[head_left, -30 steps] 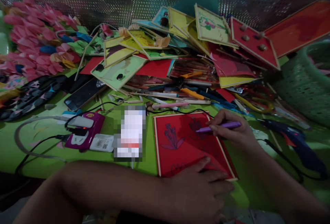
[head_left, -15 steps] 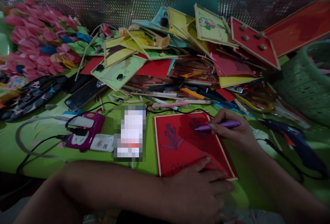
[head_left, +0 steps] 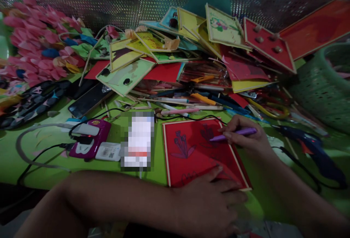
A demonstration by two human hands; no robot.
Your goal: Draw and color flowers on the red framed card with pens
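- Purple power block [head_left: 103, 131], plugged in, left.
- Pixelated lit screen [head_left: 139, 141] just beside card.
- Red card [head_left: 193, 165], stick-edged, flat on green table [head_left: 160, 161], flower drawings.
- Left hand [head_left: 205, 203]: fingers spread over card's near edge.
- Right hand [head_left: 251, 145]: pinching purple marker [head_left: 245, 132], tip at right-hand flower; contact unclear.
- Blue glue gun [head_left: 317, 146], far right.

Card [head_left: 201, 152] on table [head_left: 11, 165], phone [head_left: 139, 139] left of it, glue gun [head_left: 314, 144] right, heaped cards [head_left: 191, 20] behind

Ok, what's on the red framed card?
The left hand lies partly on the red framed card; flower drawings show beyond it. The purple marker in the right hand slants over one. Anything beneath the left hand is covered.
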